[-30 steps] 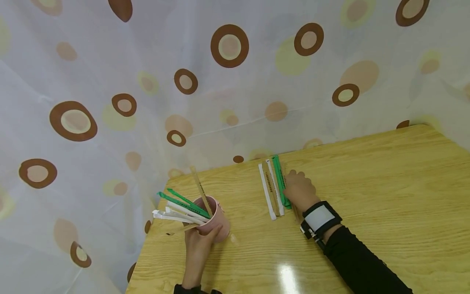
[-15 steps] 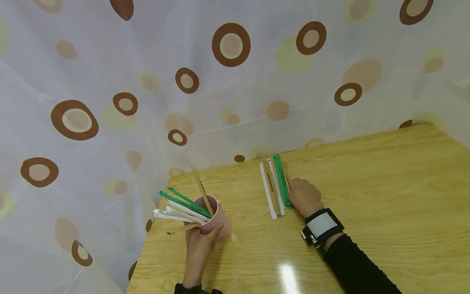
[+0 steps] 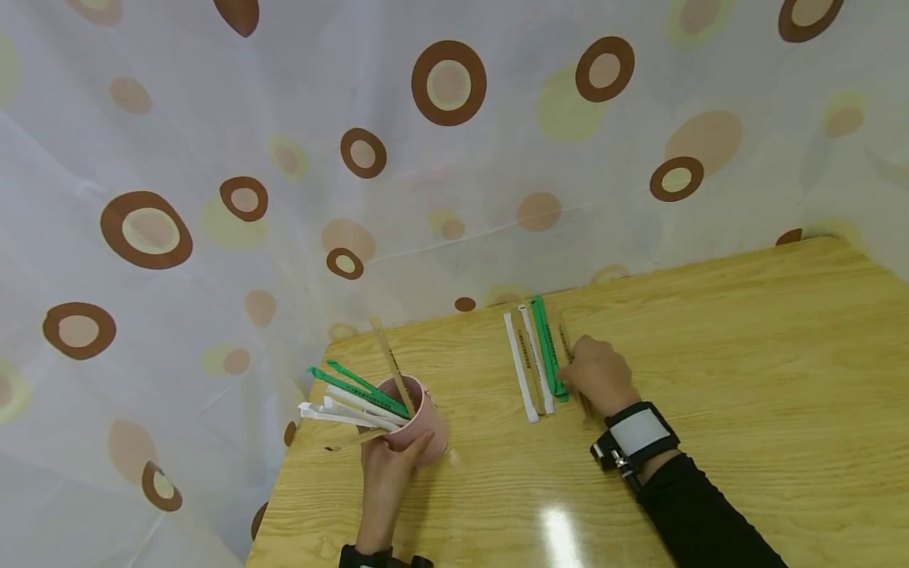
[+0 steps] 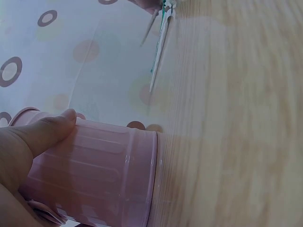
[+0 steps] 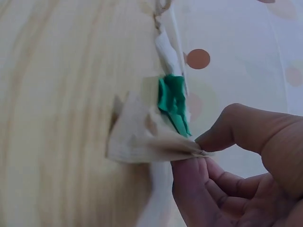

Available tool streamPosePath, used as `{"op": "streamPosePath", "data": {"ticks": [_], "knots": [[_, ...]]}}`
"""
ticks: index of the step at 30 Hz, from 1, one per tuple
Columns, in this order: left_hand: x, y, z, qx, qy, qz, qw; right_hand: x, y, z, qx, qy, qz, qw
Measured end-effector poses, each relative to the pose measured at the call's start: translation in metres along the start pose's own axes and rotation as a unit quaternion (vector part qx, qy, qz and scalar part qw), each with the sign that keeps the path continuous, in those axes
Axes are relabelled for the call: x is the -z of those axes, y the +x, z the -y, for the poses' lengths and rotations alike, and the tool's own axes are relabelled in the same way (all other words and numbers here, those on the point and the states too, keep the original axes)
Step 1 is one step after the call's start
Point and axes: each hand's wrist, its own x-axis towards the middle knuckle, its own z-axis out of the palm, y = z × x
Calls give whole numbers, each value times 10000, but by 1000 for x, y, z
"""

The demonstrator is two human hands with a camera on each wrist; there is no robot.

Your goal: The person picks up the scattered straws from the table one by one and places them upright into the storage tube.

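In the head view my left hand (image 3: 383, 477) holds the side of a pink cup (image 3: 435, 438). Green, white and brown paper-wrapped straws (image 3: 358, 394) lean out of its mouth. To the right, my right hand (image 3: 602, 375) pinches a brown paper-wrapped straw (image 3: 564, 338) beside a row of straws. The right wrist view shows the wrapper's flared end (image 5: 135, 139) between thumb and index finger. That row has green straws (image 3: 545, 343), white ones and a brown one (image 3: 527, 371) lying side by side. The left wrist view shows the left thumb (image 4: 49, 132) across the cup.
Both hands work over a wood-grain table (image 3: 746, 379). A pale curtain with brown and yellow circles (image 3: 284, 95) stands behind its back edge and along its left side. A bright light reflection shows near the table's front.
My right hand has moved slightly right, and the brown straw has come away from the green ones, leaving a small gap. My left hand still holds the cup in place.
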Motion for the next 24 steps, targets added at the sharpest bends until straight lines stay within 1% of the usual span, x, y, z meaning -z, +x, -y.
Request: {"op": "streamPosePath", "data": {"ticks": [4,8,14,24], "knots": [[0,0,-1,-39,-7,-22,10000,9,-4,5,162,170,-172,9996],[0,-1,-1,-88,-30,-19,10000,19,-8,13,380,325,-519,9974],[-1,-1,0,-3,-75,9,10000,31,-13,26,593,403,-957,9928],[0,0,-1,94,-159,46,9998,50,-27,50,970,610,-1499,9820]]}}
